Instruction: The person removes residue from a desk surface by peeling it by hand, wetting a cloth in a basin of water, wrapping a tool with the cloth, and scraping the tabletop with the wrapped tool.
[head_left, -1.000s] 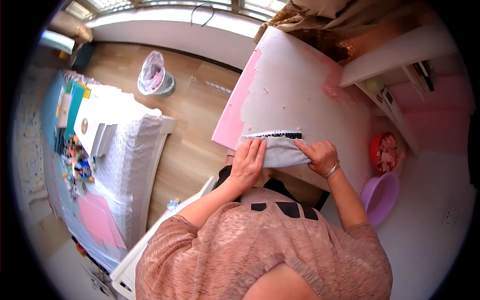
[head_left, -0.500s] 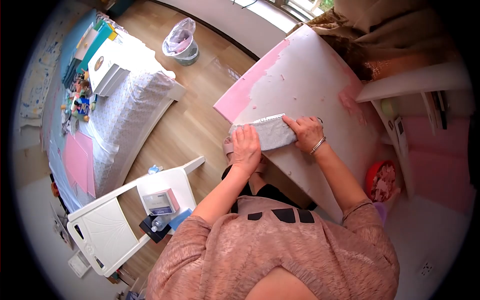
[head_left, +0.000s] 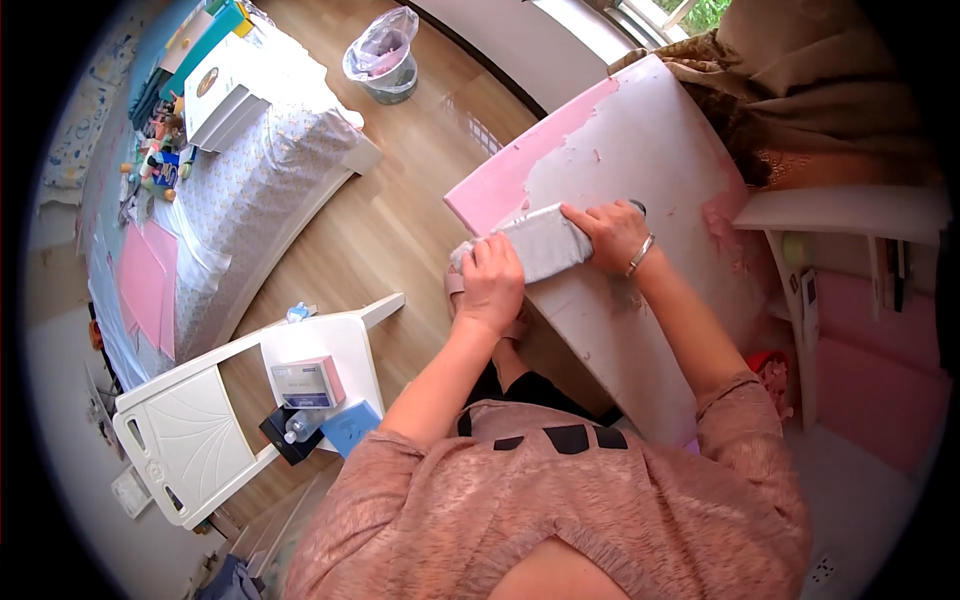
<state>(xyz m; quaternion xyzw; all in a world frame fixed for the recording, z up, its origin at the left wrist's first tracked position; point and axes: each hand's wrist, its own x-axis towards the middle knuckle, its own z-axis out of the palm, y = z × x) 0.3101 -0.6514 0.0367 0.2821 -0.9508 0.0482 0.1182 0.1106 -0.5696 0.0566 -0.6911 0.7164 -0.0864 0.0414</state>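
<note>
A folded grey cloth (head_left: 546, 245) lies between my hands, over the near left part of the white and pink desk top (head_left: 640, 140). My left hand (head_left: 490, 283) is closed on its left end, fingers bent over the top. My right hand (head_left: 610, 236), with a silver bracelet at the wrist, grips the right end, thumb along the cloth's edge. A small dark object end shows just beyond my right fingers; what it is I cannot make out. Ragged pink patches and small pink flakes mark the desk surface.
A white chair (head_left: 185, 435) with boxes and a bottle stands at the lower left. Behind it is a bed (head_left: 270, 190) with boxes on it. A lined bin (head_left: 385, 65) stands on the floor. Shelves (head_left: 840, 208) and a red bowl (head_left: 768, 372) of pink scraps are at the right.
The view has turned, bringing the chair into sight. The black-and-white patterned strip at the cloth's far edge is now out of sight. Both hands still hold the cloth, now tilted up to the right.
</note>
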